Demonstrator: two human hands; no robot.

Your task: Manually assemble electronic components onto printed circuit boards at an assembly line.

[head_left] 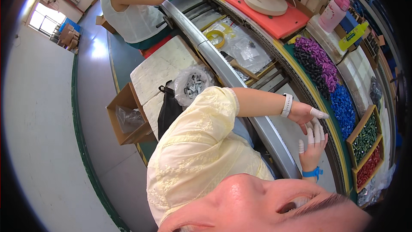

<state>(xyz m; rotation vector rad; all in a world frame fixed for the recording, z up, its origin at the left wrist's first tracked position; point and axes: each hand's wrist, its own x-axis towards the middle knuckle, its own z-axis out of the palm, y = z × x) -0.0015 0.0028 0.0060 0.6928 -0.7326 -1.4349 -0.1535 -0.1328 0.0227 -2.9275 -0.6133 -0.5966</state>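
"Beside the silver rail (274, 139), what do you see?"

"I see two bare hands over a pale surface (288, 135), close to each other. The left hand (300, 112) wears a white watch (287, 105), and the right hand (314, 152) has a blue band (313, 172) at the wrist. White covers (318, 113) sit on several fingertips."

"How is the grip of each?"

"On the right, it is rather wide: fingers are stretched and slightly apart. On the left, one finger points outward and others are partly hidden, so I cannot tell whether this grip holds some small thing."

"And which things are nearest?"

"Just past the yellow-edged strip, on the green worktop (291, 50), lies a pile of blue pieces (343, 111). Purple pieces (316, 60) and black pieces (310, 66) lie next to it. Two shallow boxes (367, 153) contain green pieces (365, 141) and red pieces (369, 167)."

"Anybody else?"

"Yes, farther along the same line, a co-worker (133, 13) in a pale sleeveless top reaches over the worktop."
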